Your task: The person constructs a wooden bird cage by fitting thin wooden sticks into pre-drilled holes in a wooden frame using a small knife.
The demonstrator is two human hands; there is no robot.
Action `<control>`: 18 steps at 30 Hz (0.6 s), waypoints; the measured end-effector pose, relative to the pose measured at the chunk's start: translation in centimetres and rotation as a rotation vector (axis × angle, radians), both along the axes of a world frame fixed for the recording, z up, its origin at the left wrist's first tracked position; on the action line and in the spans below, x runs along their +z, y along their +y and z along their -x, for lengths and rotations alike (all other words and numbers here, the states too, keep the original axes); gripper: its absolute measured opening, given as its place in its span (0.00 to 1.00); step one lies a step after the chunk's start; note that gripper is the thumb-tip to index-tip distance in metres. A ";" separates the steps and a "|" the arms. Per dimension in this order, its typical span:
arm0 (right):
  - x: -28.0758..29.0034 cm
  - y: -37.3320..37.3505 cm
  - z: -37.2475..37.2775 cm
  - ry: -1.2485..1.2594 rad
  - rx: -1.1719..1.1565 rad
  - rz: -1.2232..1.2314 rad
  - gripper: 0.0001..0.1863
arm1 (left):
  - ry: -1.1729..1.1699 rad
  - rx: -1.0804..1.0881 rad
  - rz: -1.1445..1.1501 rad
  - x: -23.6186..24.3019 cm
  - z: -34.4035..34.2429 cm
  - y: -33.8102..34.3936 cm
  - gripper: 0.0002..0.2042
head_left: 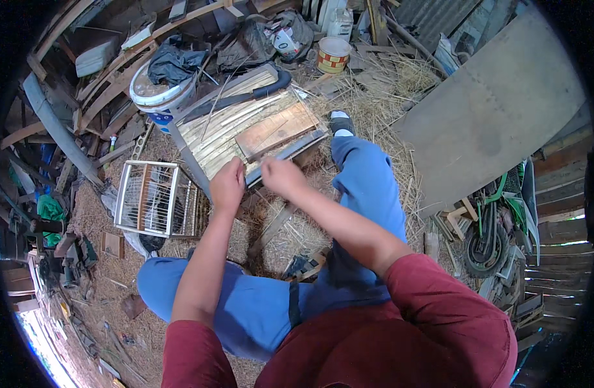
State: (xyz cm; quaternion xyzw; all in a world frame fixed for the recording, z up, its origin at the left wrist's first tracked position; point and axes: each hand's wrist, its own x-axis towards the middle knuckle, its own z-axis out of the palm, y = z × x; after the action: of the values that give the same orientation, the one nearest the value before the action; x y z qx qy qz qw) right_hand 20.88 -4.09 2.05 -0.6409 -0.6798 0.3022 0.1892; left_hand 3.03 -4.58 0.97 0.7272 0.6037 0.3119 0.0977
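A low stack of pale wooden slats [204,145] sits in a metal-edged frame before me, with a reddish-brown board [275,128] on it. A long dark tool with a curved black handle [265,88] lies across the back. My left hand [227,182] is closed at the near left edge of the stack. Just right of it, my right hand [282,176] is closed by the near edge, below the board. What the fingers of either hand hold, if anything, is hidden or too small to make out.
A white-framed wire cage [146,197] stands left. Behind are a white bucket [146,94], a striped tub [333,60] and dark bags. A large grey sheet [487,113] leans right above a green motorbike [494,213]. Straw and scrap wood cover the floor around my legs [365,187].
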 end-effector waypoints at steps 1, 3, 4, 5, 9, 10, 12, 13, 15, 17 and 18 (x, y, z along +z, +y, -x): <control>0.6 -0.1 0.2 0.003 0.002 0.001 0.19 | -0.003 0.001 -0.009 -0.1 0.2 -0.1 0.05; 0.9 -0.5 0.3 0.002 0.002 0.008 0.18 | -0.006 -0.004 0.001 0.1 0.1 -0.2 0.05; 0.8 0.3 -0.6 0.050 -0.027 -0.020 0.20 | -0.014 -0.008 0.006 0.2 0.0 -0.2 0.04; 0.5 1.2 -1.6 0.063 -0.084 -0.034 0.19 | -0.006 -0.008 0.012 0.3 0.1 -0.3 0.04; -0.7 4.2 -6.1 0.017 -0.281 -0.147 0.20 | 0.020 -0.007 -0.053 0.1 0.0 -0.1 0.04; -1.1 4.3 -5.9 0.014 -0.278 -0.151 0.20 | 0.026 -0.004 -0.053 0.0 0.1 -0.2 0.04; -2.0 4.0 -5.4 0.061 -0.251 -0.151 0.20 | 0.020 -0.011 -0.047 0.0 -0.1 -0.1 0.04; -2.2 3.2 -4.7 0.065 -0.227 -0.154 0.20 | 0.020 -0.014 -0.037 0.1 -0.1 -0.1 0.04; -2.6 2.4 -3.4 0.090 -0.229 -0.159 0.20 | 0.007 -0.005 -0.038 0.1 0.0 -0.2 0.04; -2.9 2.3 -3.5 0.127 -0.240 -0.175 0.20 | 0.001 0.001 -0.033 0.1 -0.1 -0.2 0.04; -2.9 2.6 -3.8 0.106 -0.216 -0.155 0.20 | 0.009 0.009 -0.030 0.1 0.0 -0.2 0.05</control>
State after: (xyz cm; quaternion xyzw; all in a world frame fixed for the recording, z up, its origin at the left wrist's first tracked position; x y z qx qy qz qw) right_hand 24.70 -1.49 -0.90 -0.6771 -0.6172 0.2600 0.3051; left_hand 3.06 -4.77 1.05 0.7274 0.6024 0.3181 0.0825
